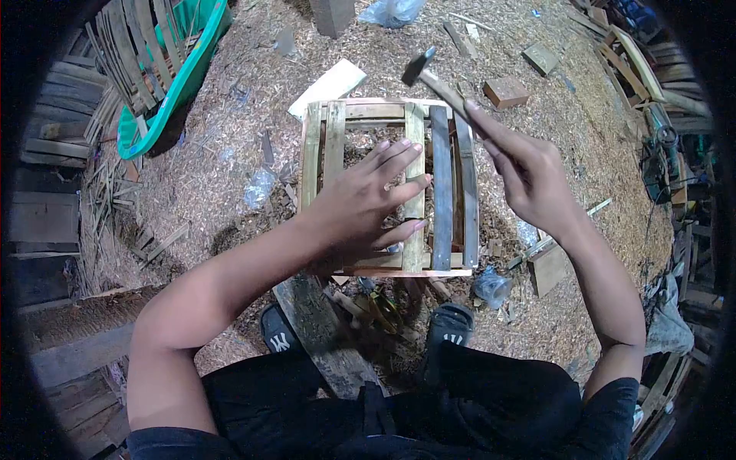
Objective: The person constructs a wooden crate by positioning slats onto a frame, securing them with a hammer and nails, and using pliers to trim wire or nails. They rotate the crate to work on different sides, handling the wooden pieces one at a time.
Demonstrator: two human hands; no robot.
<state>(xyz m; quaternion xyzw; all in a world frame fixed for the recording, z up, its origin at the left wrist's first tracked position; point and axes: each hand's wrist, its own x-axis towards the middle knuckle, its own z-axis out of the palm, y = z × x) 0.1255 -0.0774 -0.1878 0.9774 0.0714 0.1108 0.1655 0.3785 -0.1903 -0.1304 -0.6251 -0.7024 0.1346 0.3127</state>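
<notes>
My right hand (529,170) is closed around the handle of a hammer (443,90), raised over the far right corner of a slatted wooden crate (368,271). The hammer's metal head points up and away to the left. With fingers spread, my left hand (374,190) rests on the crate, its fingertips on a pale slat (414,165) near the middle. To the right of that slat lies a dark grey slat (441,192), and two lighter slats (334,142) run along the left side. My left hand and forearm hide part of the left slats and the near left corner.
Sawdust and shavings cover the ground (230,192). A green wheelbarrow-like tub (192,84) with wood strips stands at the far left. Wood blocks (506,92), a pale board (330,88) and a plastic bag (391,11) lie beyond the crate. A plank (330,337) lies between my feet.
</notes>
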